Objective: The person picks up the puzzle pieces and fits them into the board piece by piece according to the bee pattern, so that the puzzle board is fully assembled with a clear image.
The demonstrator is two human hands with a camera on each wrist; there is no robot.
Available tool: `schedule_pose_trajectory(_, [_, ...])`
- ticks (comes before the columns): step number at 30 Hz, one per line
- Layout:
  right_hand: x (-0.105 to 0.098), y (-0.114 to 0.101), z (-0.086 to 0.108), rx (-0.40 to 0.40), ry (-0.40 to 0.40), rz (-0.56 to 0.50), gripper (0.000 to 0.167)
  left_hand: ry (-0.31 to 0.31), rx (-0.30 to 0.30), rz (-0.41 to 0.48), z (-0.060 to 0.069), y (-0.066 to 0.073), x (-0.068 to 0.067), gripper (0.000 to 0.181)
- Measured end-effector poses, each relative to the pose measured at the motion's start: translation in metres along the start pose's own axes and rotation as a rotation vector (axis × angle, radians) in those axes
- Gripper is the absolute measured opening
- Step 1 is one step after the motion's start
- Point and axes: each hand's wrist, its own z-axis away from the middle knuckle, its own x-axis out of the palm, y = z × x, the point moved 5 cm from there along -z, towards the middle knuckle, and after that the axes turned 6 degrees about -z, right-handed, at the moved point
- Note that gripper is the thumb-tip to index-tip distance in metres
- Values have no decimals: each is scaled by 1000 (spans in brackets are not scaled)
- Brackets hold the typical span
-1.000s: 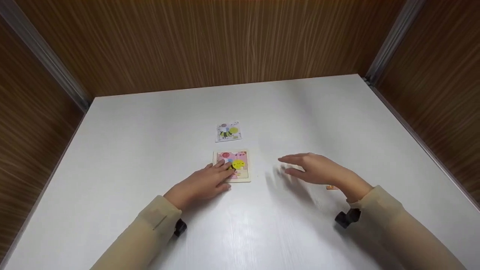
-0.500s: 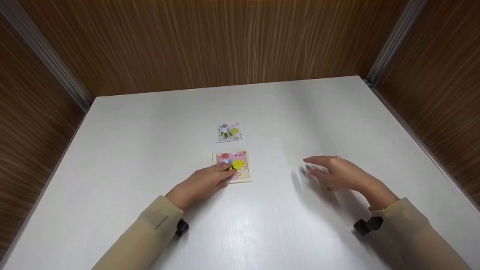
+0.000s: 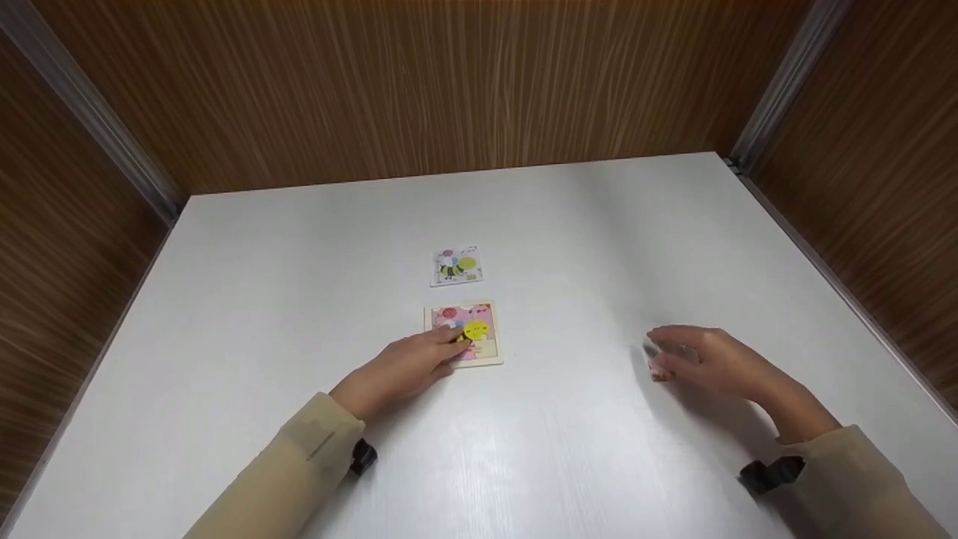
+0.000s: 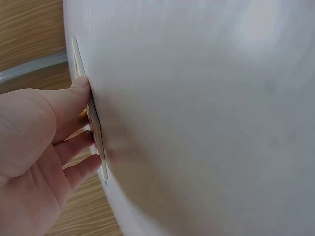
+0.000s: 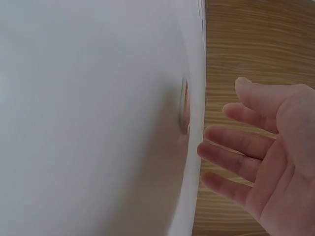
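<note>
A square puzzle board [image 3: 490,352] with a pale wooden rim and a pink-and-yellow bee picture lies flat on the table. My left hand [image 3: 408,367] rests on its left part, the fingers fairly straight over the picture and the thumb [image 4: 74,98] against the near edge. Part of the bee is hidden beneath these fingers. Over at the right, my right hand [image 3: 726,367] hovers above a small orange puzzle piece [image 3: 659,374], partly covered by it. In the right wrist view the fingers [image 5: 236,140] are loosely bent and apart from that piece [image 5: 185,105].
Behind the board lies a square picture card [image 3: 457,266] with a similar bee. The white table [image 3: 299,262] meets brown wood-grain panels [image 3: 449,90] at the back and sides.
My right hand has moved right and nearer to me, to above the orange piece. On the board, my left hand's fingers have drawn closer together and its thumb has moved in toward the edge.
</note>
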Motion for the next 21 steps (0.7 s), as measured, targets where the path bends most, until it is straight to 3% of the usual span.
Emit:
schedule_pose_trajectory(8, [1,7,10,-54,28,80,47,19,17,-8,1,-2,0,47])
schedule_pose_trajectory(21, [7,20,13,-9,10,76,32,-12,8,8,1,-2,3,48])
